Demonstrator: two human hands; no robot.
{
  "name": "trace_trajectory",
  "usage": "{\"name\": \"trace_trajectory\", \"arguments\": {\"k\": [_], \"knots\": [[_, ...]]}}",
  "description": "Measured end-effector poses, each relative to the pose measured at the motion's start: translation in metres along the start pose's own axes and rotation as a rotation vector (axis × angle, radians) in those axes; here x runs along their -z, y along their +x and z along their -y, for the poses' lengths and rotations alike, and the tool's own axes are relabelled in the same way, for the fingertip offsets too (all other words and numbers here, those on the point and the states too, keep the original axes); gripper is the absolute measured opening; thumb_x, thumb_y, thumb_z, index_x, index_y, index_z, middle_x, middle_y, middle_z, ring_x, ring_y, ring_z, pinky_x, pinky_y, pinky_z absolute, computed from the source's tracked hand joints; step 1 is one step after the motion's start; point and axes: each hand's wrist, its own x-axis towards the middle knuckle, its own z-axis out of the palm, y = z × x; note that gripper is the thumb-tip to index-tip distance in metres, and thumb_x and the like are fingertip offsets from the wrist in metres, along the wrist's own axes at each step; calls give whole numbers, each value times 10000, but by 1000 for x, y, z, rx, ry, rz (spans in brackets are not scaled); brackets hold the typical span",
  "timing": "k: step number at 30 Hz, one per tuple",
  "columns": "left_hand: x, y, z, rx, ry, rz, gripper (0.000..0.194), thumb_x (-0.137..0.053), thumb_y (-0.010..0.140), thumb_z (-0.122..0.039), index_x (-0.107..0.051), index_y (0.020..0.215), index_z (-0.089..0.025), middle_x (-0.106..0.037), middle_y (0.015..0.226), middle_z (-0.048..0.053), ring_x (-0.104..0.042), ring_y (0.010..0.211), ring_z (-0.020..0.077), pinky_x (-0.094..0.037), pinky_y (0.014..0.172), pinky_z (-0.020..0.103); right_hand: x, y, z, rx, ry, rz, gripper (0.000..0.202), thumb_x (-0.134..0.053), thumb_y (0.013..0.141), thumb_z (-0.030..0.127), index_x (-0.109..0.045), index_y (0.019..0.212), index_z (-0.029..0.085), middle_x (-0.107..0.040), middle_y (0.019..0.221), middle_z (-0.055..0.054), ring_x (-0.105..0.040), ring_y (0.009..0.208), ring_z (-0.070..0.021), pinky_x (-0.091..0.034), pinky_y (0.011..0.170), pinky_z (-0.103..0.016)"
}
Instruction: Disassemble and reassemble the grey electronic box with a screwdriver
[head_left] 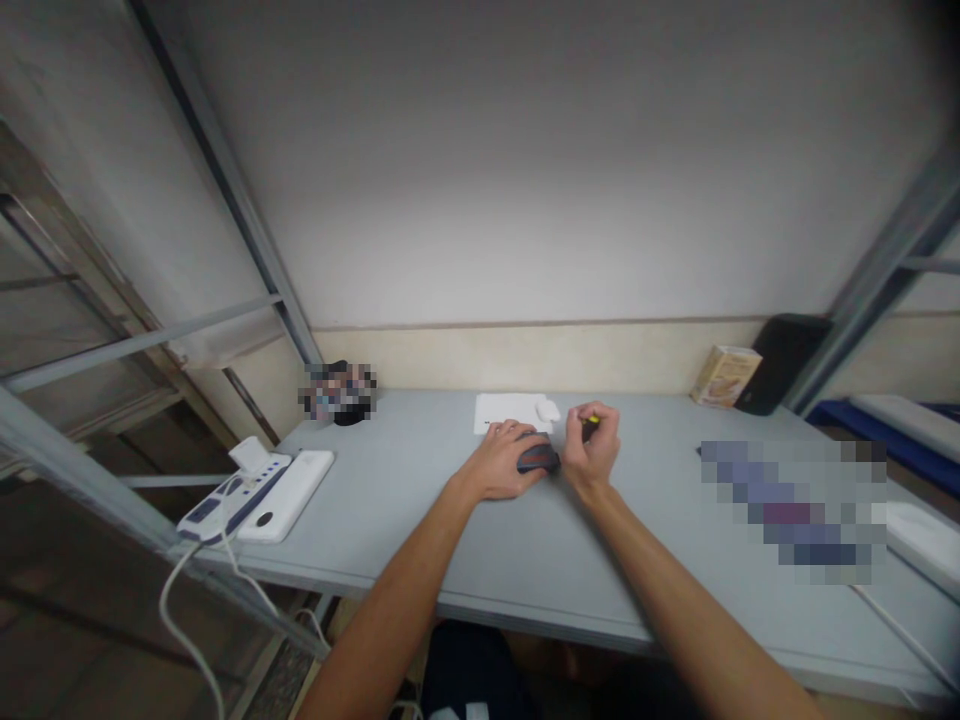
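Note:
My left hand (504, 465) is closed around a dark grey computer mouse (537, 453) with reddish-brown markings, pressed against the desk. Right beside it, my right hand (589, 450) is curled into a grip on a small tool with a black and yellow handle (592, 426). Fingers hide most of that tool, so its tip and kind do not show. The right fist is close to the mouse's right end. Just behind the hands lies a flat white rectangular piece (504, 408), with a small white object (549, 410) at its right side.
A grey desk (390, 510) spans the view. To the left are a power strip (214, 510) with a plug and cables, and a white slab-shaped device (289, 500). At the back right stand a yellow box (725, 377) and a black case (784, 360). Metal frame posts rise on both sides.

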Motion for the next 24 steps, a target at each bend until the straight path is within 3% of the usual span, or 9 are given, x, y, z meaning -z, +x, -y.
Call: {"name": "trace_trajectory", "arguments": {"k": [12, 24], "knots": [[-1, 1, 0, -9, 0, -2, 361, -706, 832, -346, -668, 1186, -288, -633, 1204, 67, -519, 1133, 277, -388, 1001, 418, 0, 1, 6, -19, 69, 0, 114, -568, 917, 253, -459, 948, 237, -547, 827, 2, -563, 751, -172, -435, 732, -314], [0, 2, -3, 1, -16, 8, 365, -701, 826, -322, -662, 1187, -282, -609, 1219, 68, -505, 1174, 275, -377, 1030, 423, -2, 0, 8, -14, 95, -12, 115, -555, 928, 280, -451, 934, 231, -536, 814, 4, -555, 745, -164, -433, 712, -305]]}}
